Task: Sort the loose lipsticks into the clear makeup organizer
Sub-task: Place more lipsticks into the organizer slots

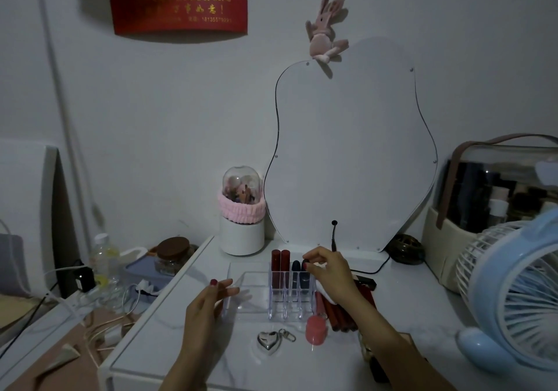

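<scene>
Left hand (211, 300) steadies clear organizer (250, 295); red, navy lipsticks (280, 265) upright inside.

Open surface (193, 357) is left before the clear organizer (271, 294), while its right side is crowded by loose lipsticks (341, 315) and a fan (513, 294).

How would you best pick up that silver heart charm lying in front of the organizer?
Pinch the silver heart charm across its two rounded sides, coming straight down from above. It lies flat on the table, so its underside is out of reach; its clasp also offers a hold.
</scene>
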